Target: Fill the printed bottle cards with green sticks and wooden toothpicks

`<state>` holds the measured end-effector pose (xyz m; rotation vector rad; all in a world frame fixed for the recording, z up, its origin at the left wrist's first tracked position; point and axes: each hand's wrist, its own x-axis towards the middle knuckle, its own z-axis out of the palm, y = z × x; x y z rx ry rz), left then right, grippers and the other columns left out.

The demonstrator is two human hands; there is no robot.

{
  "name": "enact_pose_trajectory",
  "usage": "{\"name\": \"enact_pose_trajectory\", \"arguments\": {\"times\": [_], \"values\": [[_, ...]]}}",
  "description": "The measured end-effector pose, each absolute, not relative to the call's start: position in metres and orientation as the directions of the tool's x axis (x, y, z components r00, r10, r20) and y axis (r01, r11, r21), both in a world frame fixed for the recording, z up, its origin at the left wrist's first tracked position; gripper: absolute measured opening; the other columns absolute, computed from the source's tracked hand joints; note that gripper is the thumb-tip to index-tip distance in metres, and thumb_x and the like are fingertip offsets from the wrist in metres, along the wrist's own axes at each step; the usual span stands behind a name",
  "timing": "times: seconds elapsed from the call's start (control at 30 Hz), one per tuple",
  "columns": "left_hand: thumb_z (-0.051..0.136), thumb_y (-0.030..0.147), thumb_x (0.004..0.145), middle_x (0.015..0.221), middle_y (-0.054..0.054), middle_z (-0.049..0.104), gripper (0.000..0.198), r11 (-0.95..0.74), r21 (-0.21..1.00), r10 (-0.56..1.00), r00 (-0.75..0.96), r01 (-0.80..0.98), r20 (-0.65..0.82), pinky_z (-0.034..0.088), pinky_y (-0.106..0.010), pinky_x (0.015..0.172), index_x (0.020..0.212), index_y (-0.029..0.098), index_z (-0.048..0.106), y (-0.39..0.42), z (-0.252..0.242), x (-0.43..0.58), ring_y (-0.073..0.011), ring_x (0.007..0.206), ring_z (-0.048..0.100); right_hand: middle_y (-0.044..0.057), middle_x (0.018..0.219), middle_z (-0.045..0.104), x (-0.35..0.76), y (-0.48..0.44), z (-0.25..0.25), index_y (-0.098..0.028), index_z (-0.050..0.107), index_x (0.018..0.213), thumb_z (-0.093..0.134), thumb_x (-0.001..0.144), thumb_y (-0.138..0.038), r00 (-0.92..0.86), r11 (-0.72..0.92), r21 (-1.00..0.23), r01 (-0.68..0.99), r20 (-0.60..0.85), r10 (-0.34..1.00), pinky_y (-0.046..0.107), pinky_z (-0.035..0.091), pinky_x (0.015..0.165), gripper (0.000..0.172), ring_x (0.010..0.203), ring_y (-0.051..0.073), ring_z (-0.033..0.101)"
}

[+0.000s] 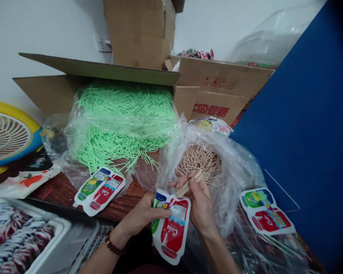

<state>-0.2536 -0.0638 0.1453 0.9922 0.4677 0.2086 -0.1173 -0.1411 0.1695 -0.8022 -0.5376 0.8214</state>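
The pouch (175,224) is upright in front of me, its top edge pinched between thumb and fingers of my left hand (144,214). My right hand (200,201) is closed around a small bundle of sticks (188,186), the lower ends just at the pouch's top; I cannot tell whether they touch it. Part of the pouch's green side is covered by my left thumb, and some of the right fingers are hidden behind the bundle. The pouch is white-edged, with a red cola bottle beside a green one. Beyond the bundle, loose sticks (198,160) lie in a clear bag (240,163). Similar pouches lie to the left (103,190) and right (267,213). Green straws (125,129) fill an open box (100,72). The fan (10,133) is cut off at left.
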Motion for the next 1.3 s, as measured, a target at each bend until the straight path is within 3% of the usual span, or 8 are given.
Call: {"name": "enact_pose_trajectory", "arguments": {"times": [0.17, 0.3, 0.43, 0.67, 0.73, 0.93, 1.13, 1.3], "values": [[0.079, 0.018, 0.067, 0.079, -0.001, 0.073, 0.021, 0.554, 0.832, 0.401, 0.880, -0.011, -0.255, 0.047, -0.022, 0.068, 0.087, 0.015, 0.073, -0.061, 0.142, -0.255, -0.0122, 0.067, 0.061, -0.002, 0.078, 0.068, -0.119, -0.147, 0.163, -0.025, 0.054, 0.097, 0.052, 0.091, -0.028, 0.540, 0.335, -0.824, -0.457, 0.042, 0.841, 0.041, 0.034, 0.106, 0.007, 0.097, 0.018, 0.065], [0.078, 0.020, 0.069, 0.079, -0.002, 0.073, 0.016, 0.519, 0.855, 0.408, 0.880, -0.003, -0.245, 0.047, -0.022, 0.068, 0.082, 0.013, 0.073, -0.057, 0.142, -0.254, -0.0125, 0.067, 0.062, 0.005, 0.109, 0.067, -0.116, -0.152, 0.163, -0.023, 0.056, 0.094, 0.054, 0.090, -0.028, 0.400, 0.185, -0.887, -0.424, 0.000, 0.916, 0.040, 0.040, 0.101, 0.007, 0.115, 0.022, 0.056], [0.079, 0.019, 0.069, 0.080, -0.002, 0.073, 0.019, 0.498, 0.867, 0.445, 0.862, -0.013, -0.243, 0.047, -0.022, 0.069, 0.085, 0.013, 0.072, -0.052, 0.143, -0.252, -0.0122, 0.070, 0.062, 0.005, 0.122, 0.061, -0.108, -0.151, 0.167, -0.028, 0.052, 0.113, 0.055, 0.089, -0.028, 0.342, 0.161, -0.915, -0.370, 0.027, 0.939, 0.043, 0.047, 0.094, 0.024, 0.111, 0.024, 0.059], [0.077, 0.022, 0.072, 0.081, -0.002, 0.074, 0.016, 0.442, 0.894, 0.506, 0.841, -0.065, -0.189, 0.047, -0.023, 0.069, 0.085, 0.014, 0.072, -0.047, 0.140, -0.249, -0.0131, 0.068, 0.063, 0.004, 0.126, 0.060, -0.093, -0.157, 0.177, -0.030, 0.055, 0.126, 0.046, 0.094, -0.033, 0.208, 0.062, -0.948, 0.313, 0.132, 0.969, 0.039, 0.041, 0.099, 0.033, 0.115, 0.022, 0.055], [0.077, 0.023, 0.071, 0.079, -0.002, 0.074, 0.016, 0.418, 0.906, 0.520, 0.836, -0.070, -0.176, 0.047, -0.024, 0.069, 0.083, 0.013, 0.072, -0.046, 0.140, -0.248, -0.0137, 0.068, 0.063, 0.004, 0.129, 0.058, -0.089, -0.159, 0.178, -0.030, 0.054, 0.128, 0.045, 0.094, -0.033, 0.163, 0.069, -0.923, 0.379, 0.141, 0.977, 0.038, 0.040, 0.100, 0.035, 0.117, 0.022, 0.054], [0.078, 0.023, 0.068, 0.070, 0.000, 0.071, 0.015, 0.334, 0.940, 0.556, 0.819, -0.066, -0.140, 0.045, -0.023, 0.065, 0.076, 0.013, 0.072, -0.045, 0.146, -0.248, -0.0135, 0.064, 0.060, 0.004, 0.131, 0.058, -0.087, -0.161, 0.177, -0.029, 0.057, 0.126, 0.055, 0.089, -0.028, 0.168, 0.111, -0.946, 0.303, 0.167, 0.972, 0.041, 0.035, 0.105, 0.037, 0.121, 0.024, 0.051], [0.076, 0.025, 0.071, 0.070, 0.000, 0.070, 0.015, 0.309, 0.948, 0.602, 0.787, -0.075, -0.134, 0.045, -0.022, 0.064, 0.078, 0.013, 0.071, -0.043, 0.150, -0.246, -0.0128, 0.063, 0.061, 0.001, 0.099, 0.069, -0.089, -0.153, 0.162, -0.027, 0.061, 0.115, 0.069, 0.078, -0.028, 0.277, 0.070, -0.977, -0.200, 0.012, 0.961, 0.029, 0.051, 0.077, 0.038, 0.087, 0.017, 0.064], [0.080, 0.021, 0.067, 0.074, 0.001, 0.071, 0.019, 0.361, 0.930, 0.615, 0.768, -0.075, -0.177, 0.048, -0.021, 0.063, 0.080, 0.013, 0.068, -0.040, 0.150, -0.249, -0.0109, 0.064, 0.061, 0.000, 0.091, 0.072, -0.098, -0.149, 0.153, -0.021, 0.067, 0.099, 0.075, 0.071, -0.028, 0.268, -0.025, -0.956, -0.292, -0.107, 0.957, 0.031, 0.051, 0.077, 0.030, 0.079, 0.016, 0.065]]}}
